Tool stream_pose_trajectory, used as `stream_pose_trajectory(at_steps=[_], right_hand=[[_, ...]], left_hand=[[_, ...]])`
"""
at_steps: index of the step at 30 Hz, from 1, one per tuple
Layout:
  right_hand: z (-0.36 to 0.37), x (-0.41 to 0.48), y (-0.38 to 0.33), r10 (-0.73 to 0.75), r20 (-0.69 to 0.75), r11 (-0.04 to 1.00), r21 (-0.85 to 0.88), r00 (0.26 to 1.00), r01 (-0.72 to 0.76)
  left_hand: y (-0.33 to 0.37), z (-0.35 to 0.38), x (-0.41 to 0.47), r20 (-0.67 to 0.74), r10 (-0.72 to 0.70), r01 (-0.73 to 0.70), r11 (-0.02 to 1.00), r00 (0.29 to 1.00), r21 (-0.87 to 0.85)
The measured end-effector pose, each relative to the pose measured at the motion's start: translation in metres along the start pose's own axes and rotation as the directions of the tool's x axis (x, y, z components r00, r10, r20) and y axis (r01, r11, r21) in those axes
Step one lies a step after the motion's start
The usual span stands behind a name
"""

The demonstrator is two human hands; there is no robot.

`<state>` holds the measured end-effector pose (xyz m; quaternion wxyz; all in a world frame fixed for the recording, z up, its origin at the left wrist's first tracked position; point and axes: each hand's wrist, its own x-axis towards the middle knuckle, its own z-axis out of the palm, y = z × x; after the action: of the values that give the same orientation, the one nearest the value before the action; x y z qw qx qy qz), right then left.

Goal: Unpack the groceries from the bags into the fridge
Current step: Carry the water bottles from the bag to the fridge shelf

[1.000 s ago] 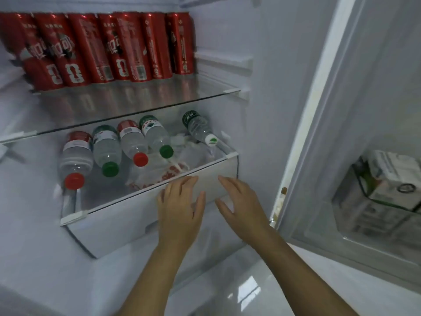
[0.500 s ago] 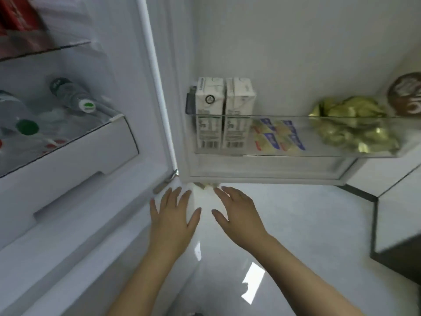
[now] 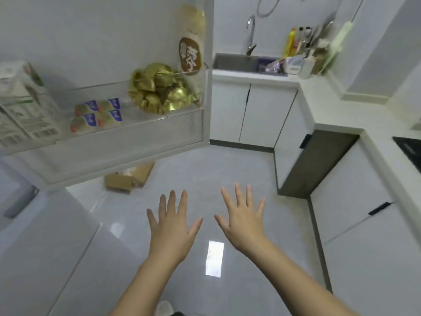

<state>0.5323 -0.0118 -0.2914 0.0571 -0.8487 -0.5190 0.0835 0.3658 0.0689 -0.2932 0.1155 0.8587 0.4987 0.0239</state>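
Left hand: our left hand point(image 3: 173, 226) is out in front of us, palm down, over the shiny floor point(image 3: 227, 160).
Right hand: our right hand point(image 3: 242, 221) is just beside it on the right, and the two do not touch.
Fingers: the fingers point(image 3: 170, 201) on both hands are straight and spread wide. They hold nothing, so we are free to pick up the next thing.
Fridge door: the fridge door point(image 3: 91, 42) stands open at the far left, so food can go in.
Door shelf: the door shelf point(image 3: 141, 133) has a see-through front wall that keeps things from falling out. Milk cartons point(image 3: 22, 103) stand at its left end. Small packs with blue labels point(image 3: 98, 114) lie in the middle. A heap of shiny gold packets point(image 3: 159, 87) sits at the right end. A tall bag with a brown label point(image 3: 190, 44) stands up behind the gold heap.
Grocery bag: a brown paper bag point(image 3: 129, 179) lies on the floor past the bottom of the door, and the door hides part of it. We cannot tell what is in it.
Counter: the counter point(image 3: 319, 94) is at the far right, with a sink point(image 3: 239, 61), a tap point(image 3: 250, 30) and some bottles point(image 3: 298, 39). We think these are not part of our job.
Next: we think we must bend down and reach far left for the bag, because it lies low.
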Motion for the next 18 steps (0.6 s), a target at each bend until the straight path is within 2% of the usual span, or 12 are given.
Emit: stream_pose_trajectory(at_steps=[5, 9, 18], right_hand=[[-0.016, -0.023, 0.061, 0.191, -0.043, 0.981, 0.034, 0.981, -0.190], [-0.021, -0.038, 0.106, 0.340, -0.066, 0.940, 0.042, 0.938, -0.338], [-0.030, -0.048, 0.218, 0.636, -0.069, 0.772, 0.071, 0.769, -0.632]], left_hand=[[0.063, 0.010, 0.010, -0.001, 0.169, -0.169, 0.985, 0.986, -0.024], [0.111, 0.019, 0.028, 0.014, 0.299, -0.298, 0.953, 0.954, -0.059], [0.239, 0.056, 0.085, 0.103, 0.555, -0.541, 0.830, 0.826, -0.135]])
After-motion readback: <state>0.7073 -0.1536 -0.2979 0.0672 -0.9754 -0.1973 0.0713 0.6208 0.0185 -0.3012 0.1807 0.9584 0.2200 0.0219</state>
